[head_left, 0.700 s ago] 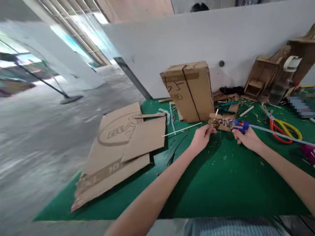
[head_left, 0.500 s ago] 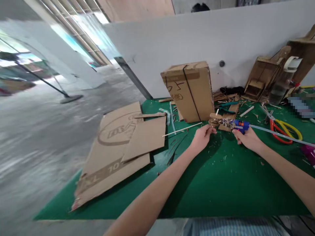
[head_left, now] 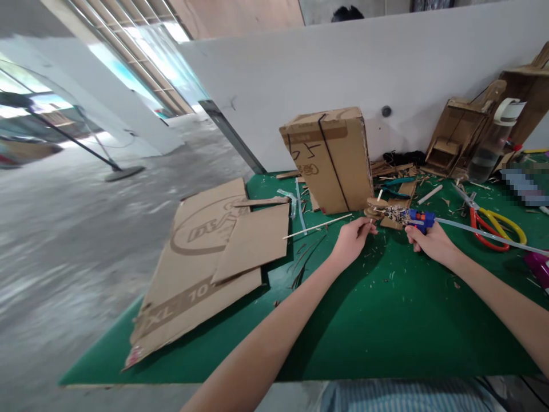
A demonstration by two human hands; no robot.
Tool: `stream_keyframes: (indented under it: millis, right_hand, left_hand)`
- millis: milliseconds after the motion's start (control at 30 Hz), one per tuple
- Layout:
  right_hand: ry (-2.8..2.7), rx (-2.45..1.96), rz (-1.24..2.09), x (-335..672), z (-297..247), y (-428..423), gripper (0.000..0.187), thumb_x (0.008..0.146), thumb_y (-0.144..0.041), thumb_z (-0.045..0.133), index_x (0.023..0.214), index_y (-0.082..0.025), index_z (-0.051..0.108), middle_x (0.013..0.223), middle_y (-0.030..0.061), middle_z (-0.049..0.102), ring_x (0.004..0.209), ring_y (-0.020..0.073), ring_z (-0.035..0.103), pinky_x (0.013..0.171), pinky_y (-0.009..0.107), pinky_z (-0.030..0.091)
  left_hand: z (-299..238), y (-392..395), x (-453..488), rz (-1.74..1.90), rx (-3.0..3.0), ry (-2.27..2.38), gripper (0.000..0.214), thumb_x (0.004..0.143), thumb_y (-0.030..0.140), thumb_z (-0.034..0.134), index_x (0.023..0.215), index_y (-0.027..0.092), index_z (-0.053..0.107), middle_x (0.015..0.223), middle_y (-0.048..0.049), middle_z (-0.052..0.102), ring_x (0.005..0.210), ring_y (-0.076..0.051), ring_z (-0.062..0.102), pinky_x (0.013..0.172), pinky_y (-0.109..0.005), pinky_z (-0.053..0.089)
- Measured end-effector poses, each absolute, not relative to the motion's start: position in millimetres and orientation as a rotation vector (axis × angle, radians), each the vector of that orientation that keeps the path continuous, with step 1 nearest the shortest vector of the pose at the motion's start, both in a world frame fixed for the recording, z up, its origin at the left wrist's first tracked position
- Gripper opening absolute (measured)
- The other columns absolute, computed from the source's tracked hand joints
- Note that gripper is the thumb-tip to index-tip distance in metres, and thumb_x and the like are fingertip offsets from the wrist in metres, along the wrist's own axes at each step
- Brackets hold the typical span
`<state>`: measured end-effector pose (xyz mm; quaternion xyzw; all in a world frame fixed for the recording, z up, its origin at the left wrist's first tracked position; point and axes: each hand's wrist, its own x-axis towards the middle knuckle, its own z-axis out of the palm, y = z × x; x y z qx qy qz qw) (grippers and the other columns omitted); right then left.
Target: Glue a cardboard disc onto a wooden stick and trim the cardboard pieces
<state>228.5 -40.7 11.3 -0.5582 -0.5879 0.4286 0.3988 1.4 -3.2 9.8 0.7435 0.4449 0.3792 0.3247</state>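
1. Right hand — fingers closed around the gun.
2. Left hand — fingers pinching the stick in the disc, at the gun's 9 o'clock.
3. On the bench: box at the gun's 10, scissors at 3.

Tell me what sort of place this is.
Probably a craft workshop: cut cardboard sheets and scissors lie on the green table, and the right hand holds a blue glue gun.

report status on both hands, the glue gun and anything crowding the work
Left hand: holding small cardboard piece. Right hand: gripping blue glue gun, front end at the piece. Tall cardboard box close behind.
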Motion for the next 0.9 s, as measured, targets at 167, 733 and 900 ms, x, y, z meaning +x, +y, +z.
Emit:
stream_keyframes:
  millis: [167, 733, 900]
  right_hand:
    - [-1.469, -1.459, 1.085, 228.8, 9.2, -40.2, 0.042, 0.077, -0.063, 0.060, 0.074, -0.021, 0.052, 0.051, -0.0028, 0.052, 0.044, 0.0121, 0.052, 0.048, 0.028, 0.048]
    - [-1.512, -1.444, 0.973, 225.2, 19.9, -44.7, 0.041, 0.081, -0.058, 0.055, 0.084, -0.018, 0.065, 0.057, 0.0003, 0.060, 0.046, 0.0126, 0.054, 0.051, 0.028, 0.048]
    - [-1.510, -1.540, 0.964, 229.3, 9.7, -41.5, 0.044, 0.079, -0.063, 0.057, 0.083, -0.019, 0.063, 0.055, 0.0006, 0.060, 0.051, 0.0158, 0.058, 0.052, 0.029, 0.047]
  left_hand:
    - [10.4, -3.7, 0.9, 1.000, 1.958, 1.179, 0.020, 0.092, 0.029, 0.045, 0.094, 0.017, 0.061, 0.083, -0.0059, 0.073, 0.081, -0.020, 0.070, 0.080, -0.033, 0.052]
    - [16.6, -9.1, 1.8, 0.928, 1.848, 1.177, 0.024, 0.089, 0.034, 0.049, 0.094, 0.016, 0.064, 0.080, -0.0042, 0.072, 0.069, -0.018, 0.072, 0.067, -0.027, 0.054]
    - [16.9, -10.2, 1.7, 0.914, 1.837, 1.144, 0.024, 0.089, 0.035, 0.051, 0.089, 0.017, 0.065, 0.076, -0.0031, 0.073, 0.067, -0.018, 0.072, 0.064, -0.027, 0.054]
